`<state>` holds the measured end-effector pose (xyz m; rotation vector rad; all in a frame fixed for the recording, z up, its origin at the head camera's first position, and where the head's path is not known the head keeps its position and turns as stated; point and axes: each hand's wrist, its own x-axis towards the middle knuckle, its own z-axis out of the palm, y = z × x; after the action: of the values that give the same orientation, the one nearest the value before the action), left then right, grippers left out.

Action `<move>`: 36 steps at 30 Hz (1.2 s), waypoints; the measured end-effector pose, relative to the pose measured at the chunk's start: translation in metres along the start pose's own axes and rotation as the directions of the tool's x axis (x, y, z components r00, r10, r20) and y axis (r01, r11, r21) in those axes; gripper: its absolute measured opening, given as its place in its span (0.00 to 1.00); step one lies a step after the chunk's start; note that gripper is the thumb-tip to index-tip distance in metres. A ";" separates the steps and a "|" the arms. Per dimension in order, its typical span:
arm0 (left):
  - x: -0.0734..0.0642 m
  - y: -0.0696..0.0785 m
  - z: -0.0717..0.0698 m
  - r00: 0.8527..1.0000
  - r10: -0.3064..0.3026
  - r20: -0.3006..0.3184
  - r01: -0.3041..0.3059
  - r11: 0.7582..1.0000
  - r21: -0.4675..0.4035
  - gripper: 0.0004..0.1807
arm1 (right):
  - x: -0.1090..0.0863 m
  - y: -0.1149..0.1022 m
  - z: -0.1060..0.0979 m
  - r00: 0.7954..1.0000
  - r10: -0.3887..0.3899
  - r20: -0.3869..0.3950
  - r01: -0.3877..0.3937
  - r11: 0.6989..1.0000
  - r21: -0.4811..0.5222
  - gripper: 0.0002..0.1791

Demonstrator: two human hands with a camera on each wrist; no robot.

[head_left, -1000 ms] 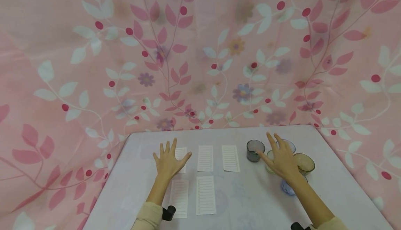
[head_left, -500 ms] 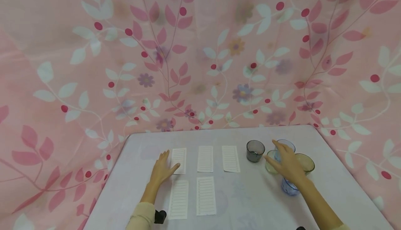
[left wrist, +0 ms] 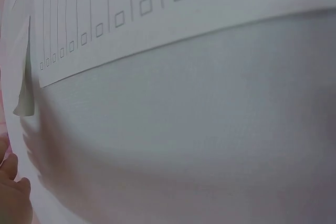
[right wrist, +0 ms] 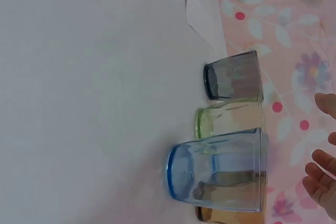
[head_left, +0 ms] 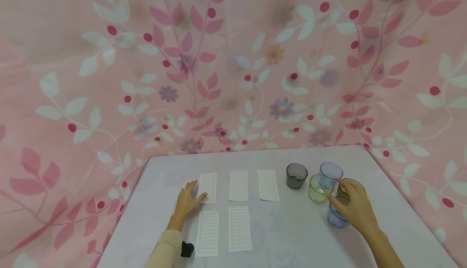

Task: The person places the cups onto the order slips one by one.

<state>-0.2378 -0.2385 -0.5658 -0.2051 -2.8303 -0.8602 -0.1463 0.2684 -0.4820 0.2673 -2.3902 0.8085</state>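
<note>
My left hand (head_left: 187,201) is beside the upper left paper sheet (head_left: 207,187), its thumb over the sheet's left edge. It holds nothing. In the left wrist view some of its fingers (left wrist: 11,174) show at the lower left, apart from a lined sheet (left wrist: 121,9) with small boxes. My right hand (head_left: 357,211) hovers over the glass cups with fingers spread, holding nothing. Below it are a front blue cup (head_left: 336,218) and an amber cup (head_left: 359,185), partly hidden by the hand. A green cup (head_left: 316,195) stands to their left. The right wrist view shows the fingers (right wrist: 323,182) above the cup rims.
A grey cup (head_left: 296,176) and a back blue cup (head_left: 330,170) stand in the same group. Several lined sheets lie in two rows, among them the lower middle sheet (head_left: 239,229). A patterned pink curtain (head_left: 233,57) hangs behind the white table (head_left: 284,235).
My left hand, spread wide and raised, has come down and left beside the paper, fingers closer together. My right hand has moved right and toward me, over the amber and front blue cups.
</note>
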 end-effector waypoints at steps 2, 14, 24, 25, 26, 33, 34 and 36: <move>0.001 -0.003 0.001 1.000 -0.016 0.002 0.016 1.000 0.010 0.38 | -0.004 0.003 -0.002 1.000 -0.007 -0.015 0.007 1.000 0.014 0.33; 0.002 -0.015 0.012 0.997 -0.076 0.001 0.076 0.995 -0.063 0.35 | -0.036 0.012 -0.007 0.964 0.249 0.093 -0.245 0.968 -0.054 0.40; 0.001 -0.016 0.018 0.999 -0.026 0.029 0.027 0.999 -0.035 0.34 | -0.051 0.020 0.002 0.927 0.337 0.164 -0.330 0.941 -0.069 0.49; 0.001 -0.016 0.018 0.999 -0.023 0.030 0.024 0.999 -0.027 0.34 | -0.053 0.020 0.003 0.921 0.348 0.174 -0.340 0.938 -0.072 0.50; 0.001 -0.016 0.018 0.999 -0.021 0.031 0.022 1.000 -0.019 0.34 | -0.053 0.021 0.004 0.917 0.354 0.184 -0.346 0.935 -0.075 0.51; -0.002 -0.016 0.021 1.000 0.008 0.027 -0.009 1.000 0.018 0.32 | -0.057 0.027 0.008 0.898 0.378 0.226 -0.369 0.926 -0.081 0.51; -0.002 -0.016 0.021 0.999 0.011 0.030 -0.011 1.000 0.024 0.31 | -0.058 0.027 0.008 0.895 0.381 0.232 -0.373 0.924 -0.081 0.51; -0.002 -0.016 0.020 0.999 0.021 0.034 -0.022 0.999 0.038 0.30 | -0.059 0.029 0.009 0.891 0.386 0.240 -0.378 0.922 -0.079 0.54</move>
<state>-0.2410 -0.2403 -0.5914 -0.2463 -2.8676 -0.8047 -0.1142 0.2858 -0.5373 -0.1310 -2.7405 0.9604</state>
